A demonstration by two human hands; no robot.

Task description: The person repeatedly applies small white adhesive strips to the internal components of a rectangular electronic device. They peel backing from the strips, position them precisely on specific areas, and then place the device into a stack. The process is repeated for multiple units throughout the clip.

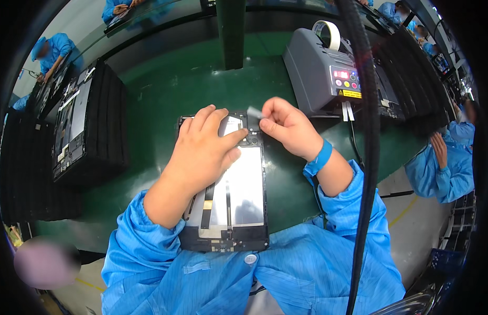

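An opened tablet housing (247,184) with a silvery metal middle and black edges lies flat before me on the green table. My left hand (204,142) rests on its upper left part, fingers spread and hiding what is under them. The left thumb and index finger reach toward the camera area near the top. Beside the upper right corner, my right hand (291,127) pinches a small, translucent greyish piece of tape (256,112) between thumb and fingers. A blue wrist strap (321,157) circles my right wrist, with its cord hanging down.
A grey tape dispenser (317,73) with a tape roll (330,35) stands at the back right. Black trays are stacked at left (110,121) and right (412,73). A dark cable (366,157) crosses the view. Other people in blue work at nearby tables.
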